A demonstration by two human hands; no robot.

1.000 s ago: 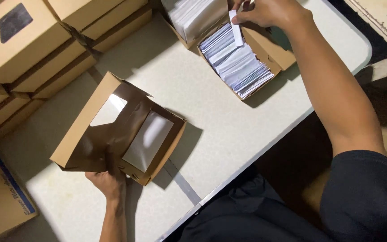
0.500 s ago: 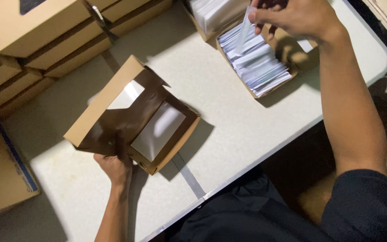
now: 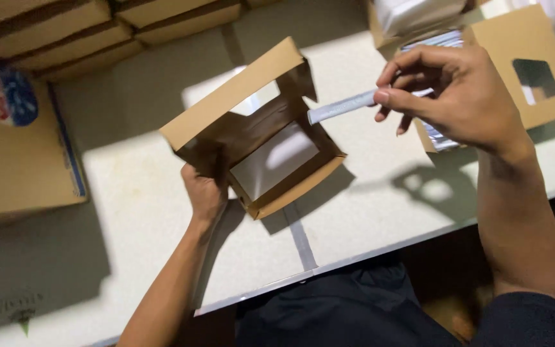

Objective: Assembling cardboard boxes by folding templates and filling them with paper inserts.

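Observation:
An open brown cardboard box [image 3: 271, 151] with a clear window in its lid stands on the white table [image 3: 130, 212]. My left hand [image 3: 205, 193] grips its near left corner. My right hand [image 3: 457, 96] holds a thin white packet [image 3: 342, 107] by one end. The packet's free end pokes over the box's right edge. Behind my right hand lies another open brown box [image 3: 528, 64] with a stack of white packets [image 3: 435, 42], mostly hidden by the hand.
Closed brown boxes [image 3: 52, 29] are stacked along the far left. A larger carton [image 3: 14, 154] with a round coloured sticker lies at the left. The table's near edge runs diagonally above my dark lap.
My right hand has pulled one white packet out of the far box and carried it left to the open box. My left hand has kept its hold on the box.

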